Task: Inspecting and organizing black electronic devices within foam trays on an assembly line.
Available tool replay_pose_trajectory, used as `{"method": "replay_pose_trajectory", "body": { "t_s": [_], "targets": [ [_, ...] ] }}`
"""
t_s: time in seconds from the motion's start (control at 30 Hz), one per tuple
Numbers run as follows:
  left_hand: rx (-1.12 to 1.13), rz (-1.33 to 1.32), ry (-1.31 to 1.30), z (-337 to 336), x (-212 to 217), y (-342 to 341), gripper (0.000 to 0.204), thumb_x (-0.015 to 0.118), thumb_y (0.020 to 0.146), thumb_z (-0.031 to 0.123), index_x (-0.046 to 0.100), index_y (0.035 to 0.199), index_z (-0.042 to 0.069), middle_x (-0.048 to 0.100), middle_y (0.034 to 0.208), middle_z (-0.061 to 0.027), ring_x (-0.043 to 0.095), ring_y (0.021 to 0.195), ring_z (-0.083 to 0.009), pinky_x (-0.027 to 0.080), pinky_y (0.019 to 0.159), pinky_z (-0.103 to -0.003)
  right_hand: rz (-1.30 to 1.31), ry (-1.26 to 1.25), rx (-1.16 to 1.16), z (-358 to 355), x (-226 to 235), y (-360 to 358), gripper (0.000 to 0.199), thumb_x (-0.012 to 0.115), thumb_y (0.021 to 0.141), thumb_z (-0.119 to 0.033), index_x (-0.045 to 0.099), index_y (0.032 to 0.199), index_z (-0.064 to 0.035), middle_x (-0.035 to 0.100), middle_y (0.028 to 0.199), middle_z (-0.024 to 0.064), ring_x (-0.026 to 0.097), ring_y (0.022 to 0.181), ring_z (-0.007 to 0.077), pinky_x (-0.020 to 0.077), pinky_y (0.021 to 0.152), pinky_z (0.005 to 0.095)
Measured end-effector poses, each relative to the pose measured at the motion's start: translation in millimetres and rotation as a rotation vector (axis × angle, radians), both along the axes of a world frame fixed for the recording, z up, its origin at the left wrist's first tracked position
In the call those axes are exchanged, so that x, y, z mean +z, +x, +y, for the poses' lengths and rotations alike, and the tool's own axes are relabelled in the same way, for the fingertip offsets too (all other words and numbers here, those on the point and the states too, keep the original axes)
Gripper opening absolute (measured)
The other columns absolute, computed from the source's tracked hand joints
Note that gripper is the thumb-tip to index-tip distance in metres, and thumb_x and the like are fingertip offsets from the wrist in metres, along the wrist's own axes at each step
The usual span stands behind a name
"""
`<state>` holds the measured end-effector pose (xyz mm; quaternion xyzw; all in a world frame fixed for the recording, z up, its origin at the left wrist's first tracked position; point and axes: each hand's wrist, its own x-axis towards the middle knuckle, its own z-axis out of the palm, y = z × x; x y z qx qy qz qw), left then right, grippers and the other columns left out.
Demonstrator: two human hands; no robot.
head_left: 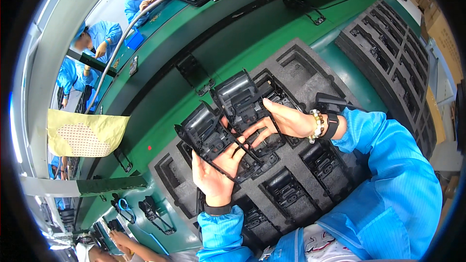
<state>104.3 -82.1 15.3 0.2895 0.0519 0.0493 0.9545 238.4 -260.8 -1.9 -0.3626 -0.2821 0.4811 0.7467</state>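
A green work line (252, 48) sweeps from the near left to the far right. On it, in the middle, sits a grey foam tray (318, 78) whose near pockets hold black molded parts (284, 187). A second foam tray (365, 70), filled with dark frames, stands at the far right. Co-workers in blue (145, 0) bend over their own benches at the far left, and a yellow sheet (87, 136) with a printed patch hangs nearer on that side. Two black housings with thin open frames are held up side by side over the foam tray. The left hand (218, 172), palm up and half open, cradles the left housing (201, 128), thumb on its left side and fingers beneath. The right hand (289, 120), half closed, has its thumb against the edge of the right housing (238, 99), with its fingers spread around the frame below. The right wrist wears a dark band (332, 126) and a beaded bracelet (316, 126). A small red spot (149, 148) lies on the green surface to the left.
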Motion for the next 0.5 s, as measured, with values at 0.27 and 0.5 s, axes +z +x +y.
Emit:
{"method": "replay_pose_trajectory", "body": {
  "t_s": [0.27, 0.5],
  "targets": [
    [-0.018, -0.081, 0.007, -4.4, -0.4, 2.9, 0.066, 0.047, 0.096, 0.048, 0.028, 0.151, 0.016, 0.028, 0.156, -0.0093, 0.049, 0.12, -0.0323, 0.04, 0.101, -0.055, 0.197, 0.013, -0.18, -3.9, 1.3, 12.5, 0.045, 0.043, 0.102, -0.042, 0.044, 0.135, -0.0105, 0.06, 0.122, 0.0122, 0.065, 0.103, 0.0271, 0.0577, 0.082, 0.0402],
    [0.085, -0.01, 0.117, -6.9, -11.1, -2.3, 0.062, 0.048, 0.098, 0.047, 0.033, 0.147, 0.011, 0.037, 0.149, -0.0123, 0.054, 0.115, -0.0335, 0.05, 0.09, -0.052, 0.407, 0.038, -0.266, 3.7, -6.1, 12.4, 0.034, 0.051, 0.101, -0.029, 0.053, 0.13, -0.0108, 0.057, 0.093, -0.0029, 0.046, 0.069, 0.0065, 0.0376, 0.057, 0.0205]
  ]
}}
